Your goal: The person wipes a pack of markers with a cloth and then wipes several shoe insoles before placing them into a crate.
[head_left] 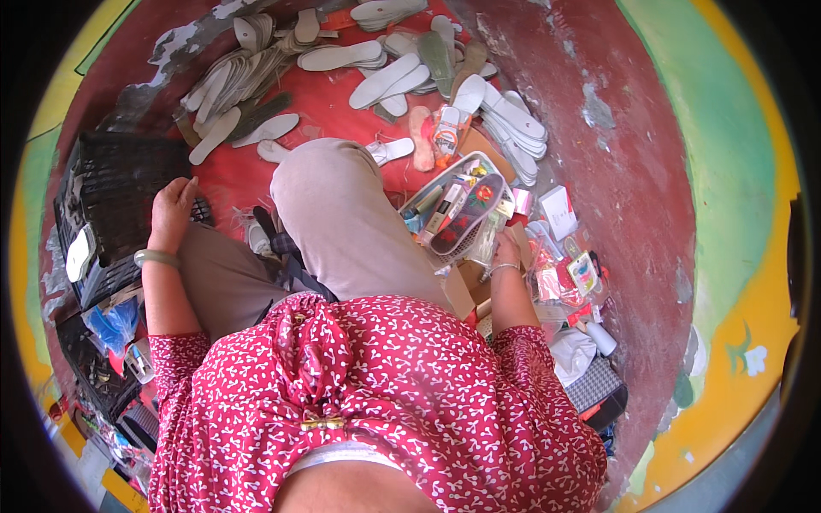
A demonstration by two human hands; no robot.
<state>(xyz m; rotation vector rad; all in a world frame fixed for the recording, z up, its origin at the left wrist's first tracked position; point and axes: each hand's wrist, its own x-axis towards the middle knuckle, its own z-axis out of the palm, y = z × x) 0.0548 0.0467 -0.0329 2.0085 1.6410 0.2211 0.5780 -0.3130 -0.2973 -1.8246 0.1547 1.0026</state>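
Observation:
My left hand [174, 207] is over my left knee, beside a black plastic crate [128, 192]. Its fingers are bent together; anything between them is hidden. On the other side, my right hand [506, 251] is at the near right edge of a white plastic basket [410, 203], its fingers curled beside a crinkled clear plastic bag [487, 239]. Whether they grip the bag cannot be made out. A dark insole with a red flower [480, 205] lies on top of the small packages in the basket. An open cardboard box [459, 291] stands below it.
Stacks of white insoles [389, 81] spread over a red mat [316, 115] ahead. A pink insole [422, 137] lies near the basket. Packaged goods [560, 278] crowd the right, by the maroon wall [637, 171]. A checked dark item [599, 389] sits near my right elbow.

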